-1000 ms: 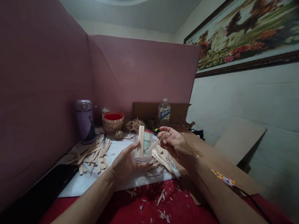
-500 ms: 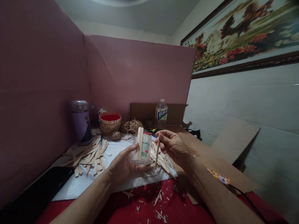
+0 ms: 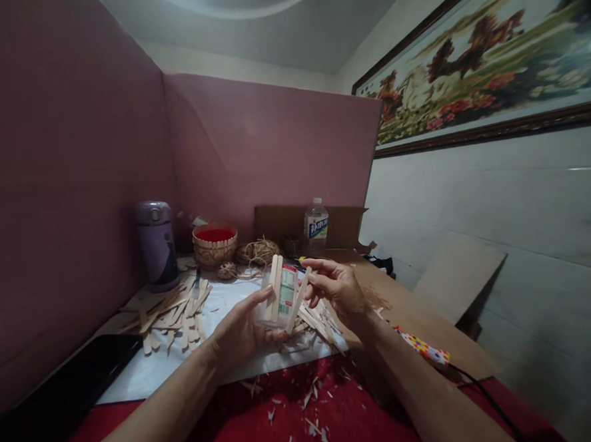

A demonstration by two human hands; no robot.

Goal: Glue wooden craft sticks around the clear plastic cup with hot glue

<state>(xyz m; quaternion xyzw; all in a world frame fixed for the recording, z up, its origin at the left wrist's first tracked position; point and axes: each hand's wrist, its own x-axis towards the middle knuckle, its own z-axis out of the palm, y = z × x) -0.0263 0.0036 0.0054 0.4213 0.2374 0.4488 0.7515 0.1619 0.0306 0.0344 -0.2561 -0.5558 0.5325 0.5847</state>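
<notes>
My left hand (image 3: pixel 244 321) is wrapped round a clear plastic container (image 3: pixel 286 289) with a green, white and red label. Two wooden craft sticks (image 3: pixel 276 282) stand side by side along the container's face, with my left thumb against them. Between the thumb and fingers of my right hand (image 3: pixel 335 285) is another craft stick (image 3: pixel 299 302), tilted, its lower end close to the container's right side. Whether that end touches the container I cannot tell. Behind and below the container lies a pile of loose craft sticks (image 3: pixel 321 319), partly hidden by my hands.
More craft sticks (image 3: pixel 181 315) lie on a white sheet (image 3: pixel 230 292) at the left. Behind stand a purple flask (image 3: pixel 157 246), a stick-covered bowl (image 3: pixel 216 247), twine (image 3: pixel 257 251) and a plastic bottle (image 3: pixel 316 225). A colourful patterned handle with a cord (image 3: pixel 423 348) lies by my right forearm.
My right hand has brought its craft stick leftward, from beside the container to its right edge. The view has shifted slightly. My left hand keeps its hold on the container.
</notes>
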